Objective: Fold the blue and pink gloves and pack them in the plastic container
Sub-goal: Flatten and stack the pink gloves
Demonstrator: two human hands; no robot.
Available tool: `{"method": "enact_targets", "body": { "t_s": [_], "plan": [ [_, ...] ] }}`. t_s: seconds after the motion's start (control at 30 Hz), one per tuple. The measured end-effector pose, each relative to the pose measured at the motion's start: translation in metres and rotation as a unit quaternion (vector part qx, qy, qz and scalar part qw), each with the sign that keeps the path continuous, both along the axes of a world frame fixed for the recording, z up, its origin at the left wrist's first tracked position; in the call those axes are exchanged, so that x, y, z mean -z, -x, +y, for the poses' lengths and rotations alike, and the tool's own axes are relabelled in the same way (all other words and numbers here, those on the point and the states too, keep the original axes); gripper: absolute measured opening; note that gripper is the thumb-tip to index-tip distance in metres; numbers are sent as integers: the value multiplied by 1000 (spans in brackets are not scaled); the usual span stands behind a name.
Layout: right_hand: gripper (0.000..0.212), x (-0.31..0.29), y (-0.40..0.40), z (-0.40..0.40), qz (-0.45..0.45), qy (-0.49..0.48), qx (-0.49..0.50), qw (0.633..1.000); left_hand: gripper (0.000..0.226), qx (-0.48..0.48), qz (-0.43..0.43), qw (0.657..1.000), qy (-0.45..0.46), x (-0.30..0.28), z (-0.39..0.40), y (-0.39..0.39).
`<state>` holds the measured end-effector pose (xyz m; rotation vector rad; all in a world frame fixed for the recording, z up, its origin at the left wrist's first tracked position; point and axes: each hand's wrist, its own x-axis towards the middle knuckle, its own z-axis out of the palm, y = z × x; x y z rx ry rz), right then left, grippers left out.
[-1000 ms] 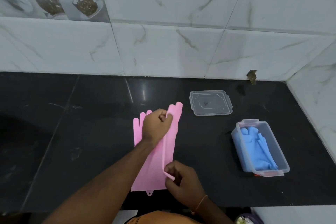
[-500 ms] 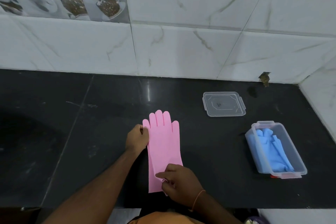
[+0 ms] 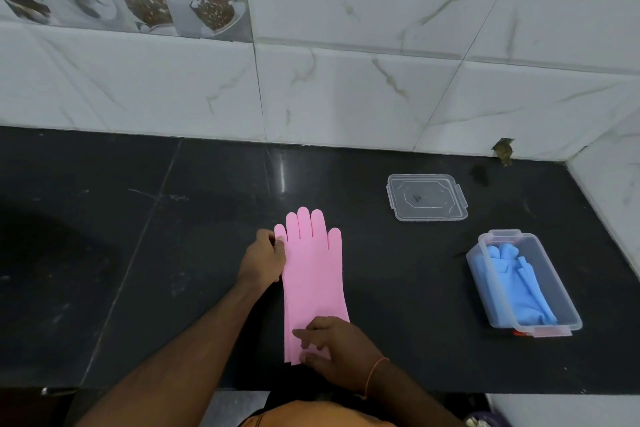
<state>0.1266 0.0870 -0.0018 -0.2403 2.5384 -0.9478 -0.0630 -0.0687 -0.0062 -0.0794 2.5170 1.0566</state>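
Two pink gloves, seemingly stacked, fingertips toward wall.

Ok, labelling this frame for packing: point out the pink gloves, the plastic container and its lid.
pink gloves (image 3: pixel 311 274), head view, palm area.
plastic container (image 3: pixel 568 317), head view, right wall.
lid (image 3: pixel 427 198), head view, centre panel.

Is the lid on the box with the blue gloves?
No, the lid lies by itself on the counter, behind the open box holding the blue gloves.

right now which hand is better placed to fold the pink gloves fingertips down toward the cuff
Probably the left hand: it rests at the finger end of the pink gloves, while the right hand pins the cuff nearest the person, anchoring it.
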Motion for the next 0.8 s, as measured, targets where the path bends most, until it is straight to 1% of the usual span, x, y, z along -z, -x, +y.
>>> {"method": "enact_targets", "body": {
  "t_s": [0.07,0.1,0.2,0.23,0.3,0.37,0.43,0.57,0.8],
  "plan": [
    [36,2,-2,3,-11,13,28,999,40,12,5,1000,20,-2,-10,-5],
    [33,4,-3,6,0,11,59,998,42,19,7,999,36,-3,-16,-9],
    [25,8,-4,23,48,-31,183,981,29,55,2,995,81,-2,-32,-33],
    [20,8,-2,30,51,-51,222,972,29,66,-5,994,89,-1,-35,-43],
    [7,9,1,42,21,-89,273,958,32,78,-25,993,90,1,-41,-64],
    [14,14,3,47,-20,-113,280,953,32,88,-35,992,86,4,-42,-80],
    [15,19,3,45,-40,-116,276,953,30,89,-37,992,80,4,-41,-92],
    [18,21,5,40,-44,-109,289,950,25,76,-22,994,70,4,-36,-100],
    [22,17,4,31,-58,-104,283,952,20,42,-29,996,70,8,-42,-101]
  ]
}}
